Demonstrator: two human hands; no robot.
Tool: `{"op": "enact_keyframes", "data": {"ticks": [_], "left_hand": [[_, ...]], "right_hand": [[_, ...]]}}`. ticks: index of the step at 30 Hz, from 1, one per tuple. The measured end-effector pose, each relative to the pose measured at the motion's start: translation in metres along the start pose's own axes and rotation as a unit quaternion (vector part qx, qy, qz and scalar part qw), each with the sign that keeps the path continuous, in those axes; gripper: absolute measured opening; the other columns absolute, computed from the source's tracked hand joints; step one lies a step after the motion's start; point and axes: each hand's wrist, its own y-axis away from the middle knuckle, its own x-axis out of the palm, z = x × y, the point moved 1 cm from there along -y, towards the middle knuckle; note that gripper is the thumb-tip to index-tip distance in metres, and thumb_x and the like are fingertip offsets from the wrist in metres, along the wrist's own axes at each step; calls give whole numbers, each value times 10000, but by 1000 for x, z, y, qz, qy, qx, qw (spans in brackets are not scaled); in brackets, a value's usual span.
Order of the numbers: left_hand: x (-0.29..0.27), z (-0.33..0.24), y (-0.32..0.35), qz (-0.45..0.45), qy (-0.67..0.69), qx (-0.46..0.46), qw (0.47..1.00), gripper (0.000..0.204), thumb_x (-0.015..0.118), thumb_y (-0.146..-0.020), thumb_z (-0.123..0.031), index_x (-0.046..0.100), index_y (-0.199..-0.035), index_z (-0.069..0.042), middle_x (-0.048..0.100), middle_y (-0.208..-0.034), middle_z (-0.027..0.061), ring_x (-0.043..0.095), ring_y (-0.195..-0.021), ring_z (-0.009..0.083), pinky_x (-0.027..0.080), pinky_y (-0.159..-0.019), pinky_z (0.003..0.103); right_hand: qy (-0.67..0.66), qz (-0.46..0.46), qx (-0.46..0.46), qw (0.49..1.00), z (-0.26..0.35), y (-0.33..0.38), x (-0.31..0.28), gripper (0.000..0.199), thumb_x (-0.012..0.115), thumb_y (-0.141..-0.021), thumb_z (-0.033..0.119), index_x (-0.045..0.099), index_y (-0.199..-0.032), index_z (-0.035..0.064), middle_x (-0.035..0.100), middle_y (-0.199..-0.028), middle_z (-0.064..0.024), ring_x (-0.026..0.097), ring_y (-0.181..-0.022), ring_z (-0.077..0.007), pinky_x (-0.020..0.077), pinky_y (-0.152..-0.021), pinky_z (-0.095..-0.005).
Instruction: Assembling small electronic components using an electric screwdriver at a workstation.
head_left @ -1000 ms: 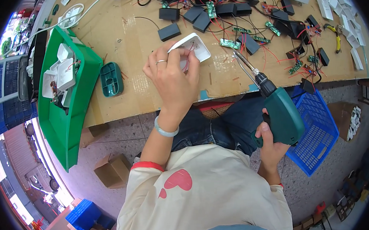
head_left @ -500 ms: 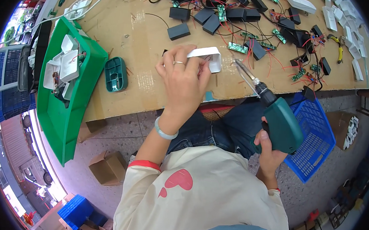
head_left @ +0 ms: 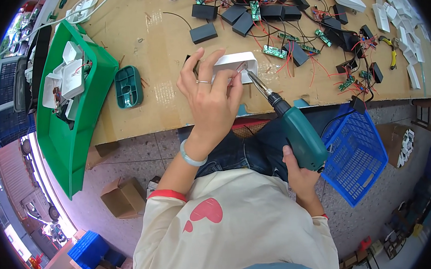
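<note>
My left hand [head_left: 211, 94] is closed at the near side of a white plastic case [head_left: 235, 60], which sits open-side toward me near the table's front. Thumb and forefinger pinch at its opening, where a thin reddish wire partly shows; the fingers hide much of the inside. In my right hand [head_left: 300, 178] is a green pistol-shaped soldering gun [head_left: 303, 135], its handle gripped from below. Its metal tip points up and left and reaches into the case's opening, close to my left fingertips. Whether the tip touches anything inside, I cannot tell.
Black boxes [head_left: 204, 34], green circuit boards [head_left: 274, 51] and red wires crowd the table's far side. Yellow-handled pliers [head_left: 393, 57] and white cases lie at far right. At left are a green compartment box [head_left: 129, 87] and a green bin [head_left: 62, 146]. A blue basket [head_left: 356, 159] stands right.
My right hand has moved left and slightly up, bringing the soldering gun's tip from beside the white case into its opening. My left hand stays at the case, its upper fingers more spread.
</note>
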Motion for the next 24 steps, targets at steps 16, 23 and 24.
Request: {"op": "enact_keyframes", "data": {"ticks": [16, 23, 24], "left_hand": [[0, 5, 4, -10, 23, 9, 1000, 104, 804, -816, -104, 722, -874, -78, 668, -1334, 57, 477, -1360, 380, 322, -1077, 531], [5, 2, -4, -9, -21, 18, 1000, 102, 830, -825, -150, 733, -819, -120, 657, -1349, 25, 458, -1377, 348, 322, -1083, 503], [6, 2, -4, -9, -20, 19, 1000, 102, 830, -825, -150, 733, -819, -120, 657, -1349, 25, 458, -1377, 348, 322, -1083, 503]], "right_hand": [[-8, -14, 4, 1000, -1, 2, 3, 248, 761, -870, -31, 696, -1107, -60, 653, -1119, -146, 644, -927, -201, 521, -797, -304], [-7, -25, 25, 999, 0, 6, 5, 248, 758, -873, -32, 693, -1111, -54, 656, -1101, -130, 642, -903, -190, 516, -781, -296], [-7, -24, 32, 999, 0, 4, 7, 250, 758, -873, -33, 692, -1113, -53, 657, -1098, -126, 641, -895, -187, 514, -778, -294]]}}
